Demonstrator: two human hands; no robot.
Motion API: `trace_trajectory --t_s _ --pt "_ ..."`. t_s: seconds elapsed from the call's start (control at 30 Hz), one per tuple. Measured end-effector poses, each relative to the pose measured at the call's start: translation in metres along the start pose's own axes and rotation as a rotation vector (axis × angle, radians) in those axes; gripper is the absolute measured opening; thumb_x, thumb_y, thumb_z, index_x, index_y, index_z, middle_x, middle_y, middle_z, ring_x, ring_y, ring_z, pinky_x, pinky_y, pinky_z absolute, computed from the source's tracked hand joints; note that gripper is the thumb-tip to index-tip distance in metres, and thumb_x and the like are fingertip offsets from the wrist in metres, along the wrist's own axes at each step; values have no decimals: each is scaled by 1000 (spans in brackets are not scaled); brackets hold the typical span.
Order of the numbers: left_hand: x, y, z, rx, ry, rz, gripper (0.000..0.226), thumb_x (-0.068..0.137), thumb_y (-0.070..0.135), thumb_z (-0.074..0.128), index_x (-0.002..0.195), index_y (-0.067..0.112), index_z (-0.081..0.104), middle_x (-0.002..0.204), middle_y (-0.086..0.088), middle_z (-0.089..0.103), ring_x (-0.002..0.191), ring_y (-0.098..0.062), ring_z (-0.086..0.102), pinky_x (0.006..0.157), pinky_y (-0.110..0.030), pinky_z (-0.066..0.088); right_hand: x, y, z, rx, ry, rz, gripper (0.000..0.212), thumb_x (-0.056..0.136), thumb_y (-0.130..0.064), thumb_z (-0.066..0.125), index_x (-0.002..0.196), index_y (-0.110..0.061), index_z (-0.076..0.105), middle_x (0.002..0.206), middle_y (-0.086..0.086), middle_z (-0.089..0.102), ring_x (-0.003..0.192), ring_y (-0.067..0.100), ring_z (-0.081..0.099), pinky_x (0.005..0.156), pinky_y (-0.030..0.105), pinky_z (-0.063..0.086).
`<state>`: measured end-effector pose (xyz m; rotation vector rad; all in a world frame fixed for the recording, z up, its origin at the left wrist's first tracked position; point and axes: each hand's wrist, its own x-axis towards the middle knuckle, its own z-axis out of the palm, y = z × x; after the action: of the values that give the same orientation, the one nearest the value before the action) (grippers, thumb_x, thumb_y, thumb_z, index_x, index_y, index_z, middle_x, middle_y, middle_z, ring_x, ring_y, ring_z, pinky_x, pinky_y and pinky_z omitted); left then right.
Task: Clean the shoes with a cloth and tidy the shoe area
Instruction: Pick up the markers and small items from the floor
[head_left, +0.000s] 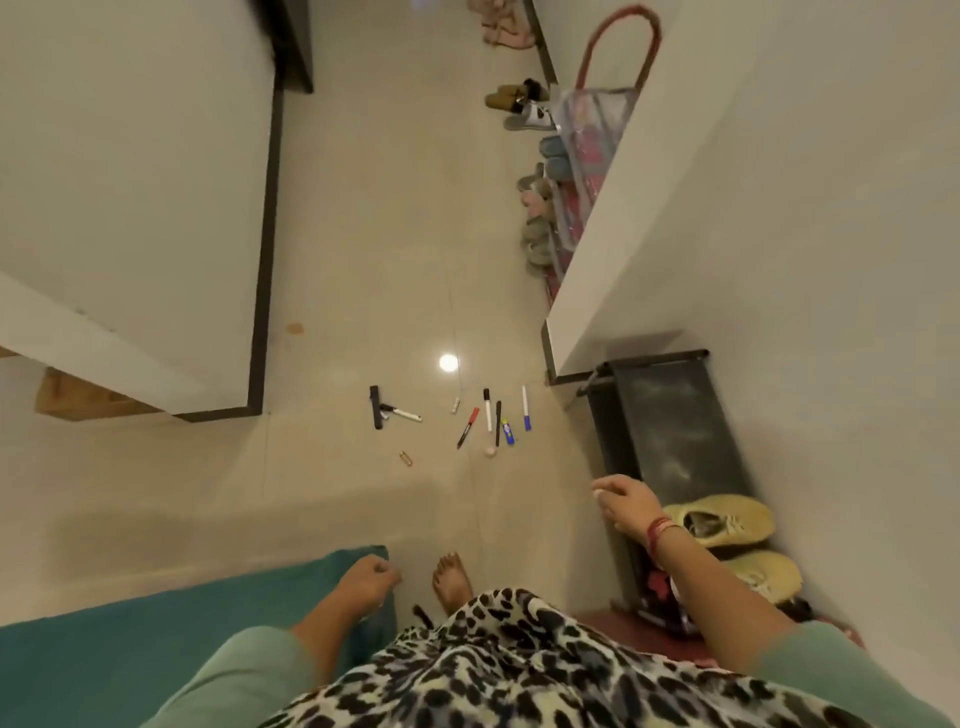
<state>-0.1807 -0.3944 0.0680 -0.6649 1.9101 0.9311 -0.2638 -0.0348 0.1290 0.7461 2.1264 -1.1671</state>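
A pair of yellow-green sneakers (727, 525) sits on top of a low black shoe rack (670, 415) by the right wall. My right hand (626, 501) hovers just left of the rack's edge, fingers loosely curled, holding nothing that I can see. My left hand (371, 577) hangs low near the teal mat (156, 623), curled into a loose fist with nothing visible in it. Further down the corridor, several shoes and slippers (535, 208) lie in a row along the right wall. No cloth is in view.
Markers and pens (493, 415), a small squeegee (376, 408) and a clip (406, 458) lie scattered on the tiled floor ahead. A bag with a red handle (597, 104) leans at the right wall. White walls with dark skirting close both sides. My bare foot (451, 582) stands below.
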Motion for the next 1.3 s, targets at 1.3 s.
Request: trace_trajectory --t_s 1.3 --pt "582 123 66 -633 121 -287 15 92 15 59 106 11 60 99 -3 61 74 -12 59 61 -24 40 641 94 207 -497 0 311 29 85 -34 65 96 -10 52 95 10 57 84 28 56 72 33 46"
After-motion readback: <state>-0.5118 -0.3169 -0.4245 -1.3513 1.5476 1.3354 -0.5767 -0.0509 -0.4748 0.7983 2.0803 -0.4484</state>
